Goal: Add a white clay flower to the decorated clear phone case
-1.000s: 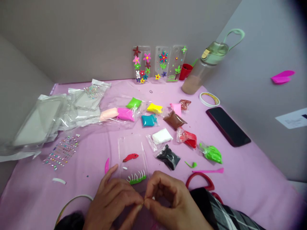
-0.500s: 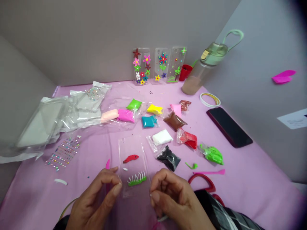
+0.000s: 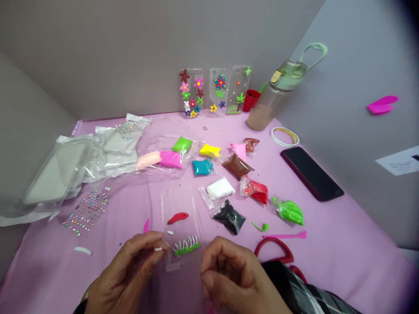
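Note:
A clear phone case (image 3: 181, 226) lies flat on the pink tablecloth (image 3: 124, 209) before me. On it sit a red clay shape (image 3: 178, 217), a small white fleck and a tuft of green and white clay grass (image 3: 186, 246). My left hand (image 3: 131, 272) is beside the case's lower left corner, its thumb and forefinger pinching a tiny white clay strip (image 3: 158, 249). My right hand (image 3: 234, 279) hovers at the case's lower right, fingers curled in; whether it holds anything is hidden.
Small bags of coloured clay (image 3: 203, 166) lie scattered mid-table, black (image 3: 229, 216) and white (image 3: 220, 188) nearest the case. Three decorated cases (image 3: 216, 90) lean on the back wall beside a bottle (image 3: 278, 89). A dark phone (image 3: 310, 172) lies right; gem stickers (image 3: 87, 211) and plastic packaging (image 3: 62, 168) left.
My hands met at the fingertips a second ago, then drew apart. The left hand has carried the white strip up to the case's lower left edge.

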A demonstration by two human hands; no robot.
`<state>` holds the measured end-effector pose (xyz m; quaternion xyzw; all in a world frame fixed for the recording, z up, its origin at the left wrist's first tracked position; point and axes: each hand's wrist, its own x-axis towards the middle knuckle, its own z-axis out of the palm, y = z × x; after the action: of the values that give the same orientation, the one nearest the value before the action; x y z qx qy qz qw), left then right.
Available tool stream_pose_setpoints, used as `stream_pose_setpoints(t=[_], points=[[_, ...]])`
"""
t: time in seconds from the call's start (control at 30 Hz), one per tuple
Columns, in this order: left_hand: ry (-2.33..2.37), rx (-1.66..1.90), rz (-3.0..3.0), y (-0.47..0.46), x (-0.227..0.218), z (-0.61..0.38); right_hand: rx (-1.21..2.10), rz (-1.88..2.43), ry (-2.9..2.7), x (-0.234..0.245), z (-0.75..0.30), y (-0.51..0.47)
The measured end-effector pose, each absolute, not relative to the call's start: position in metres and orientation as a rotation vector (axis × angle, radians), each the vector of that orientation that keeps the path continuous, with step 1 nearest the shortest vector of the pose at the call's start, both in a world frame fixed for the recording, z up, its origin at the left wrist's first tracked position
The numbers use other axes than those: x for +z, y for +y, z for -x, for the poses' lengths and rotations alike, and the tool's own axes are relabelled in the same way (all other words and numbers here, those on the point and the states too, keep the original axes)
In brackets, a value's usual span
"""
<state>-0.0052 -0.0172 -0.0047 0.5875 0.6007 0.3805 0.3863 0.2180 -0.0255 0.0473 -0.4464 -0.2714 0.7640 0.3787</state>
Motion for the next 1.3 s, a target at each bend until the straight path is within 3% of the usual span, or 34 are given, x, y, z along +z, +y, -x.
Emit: stream_pose_setpoints(t=[1.3], points=[[1.507,0.965,-1.514,-0.007,0.003,0.003,1.955,1.135,-0.707,0.045,-0.219,-0.027]])
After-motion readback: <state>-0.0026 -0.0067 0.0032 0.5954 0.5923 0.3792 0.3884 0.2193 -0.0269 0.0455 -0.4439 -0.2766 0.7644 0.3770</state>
